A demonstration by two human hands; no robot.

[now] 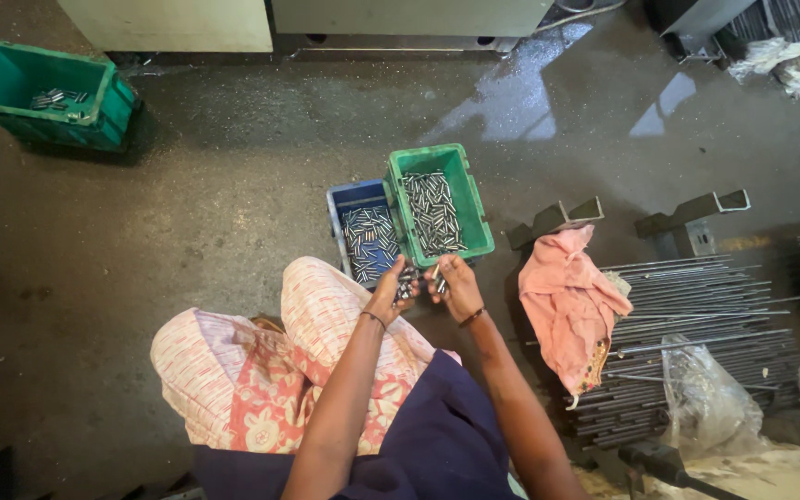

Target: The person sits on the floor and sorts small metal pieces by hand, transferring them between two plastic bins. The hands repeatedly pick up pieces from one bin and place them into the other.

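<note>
Short shiny steel pins (406, 285) sit bunched in the person's left hand (389, 292), fingers curled round them, at the near edge of the green plastic crate (440, 206). The right hand (456, 285) pinches one or two pins just beside it. Sorting looks under way; a likely next move is dropping pins into that crate or the blue plastic crate (363, 239) touching its left side. How many pins each hand grips is too small to tell.

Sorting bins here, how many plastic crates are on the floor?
3: a green crate far left, a blue crate and a second green crate by the hands.
</note>
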